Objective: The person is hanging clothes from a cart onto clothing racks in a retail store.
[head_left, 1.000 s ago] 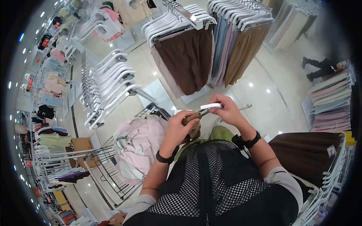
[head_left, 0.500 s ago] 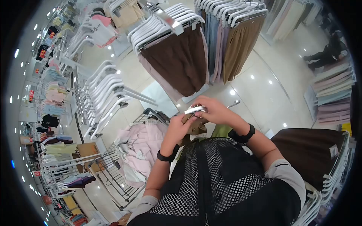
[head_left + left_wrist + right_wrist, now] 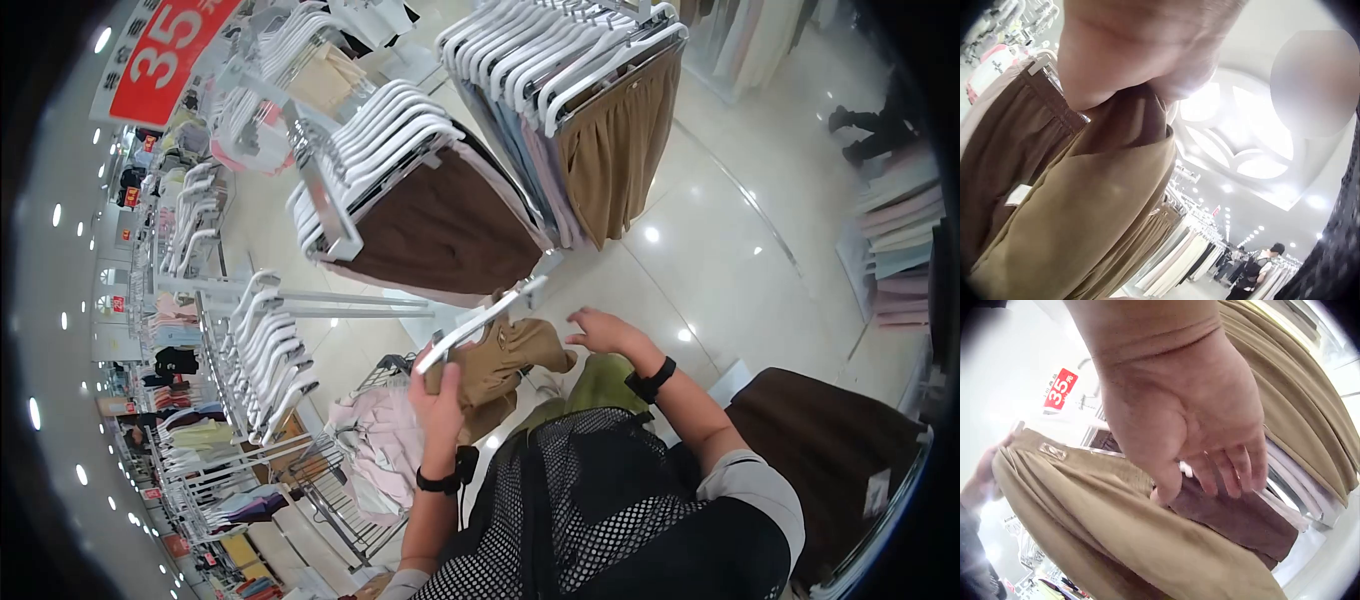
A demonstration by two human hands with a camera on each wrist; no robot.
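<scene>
In the head view, my left hand grips one end of a white clip hanger along with the waistband corner of a tan-brown garment. The garment has a gathered waistband with a small tag-like plate and drapes below the slanting hanger. Brown cloth comes out from under my left palm in the left wrist view. My right hand is apart from the garment, its fingers loosely bent around nothing. Seen in the right wrist view, the right palm hangs in front of the garment's upper edge.
Ahead stands a rack with dark brown garments and tan ones on white hangers. Bare white hangers are at left, above a wire basket with pale pink clothes. A dark brown garment hangs at right.
Both hands were together at the hanger's end; now the right hand has let go and moved right. The left hand has lifted hanger and garment leftward, and the garment is now more spread out.
</scene>
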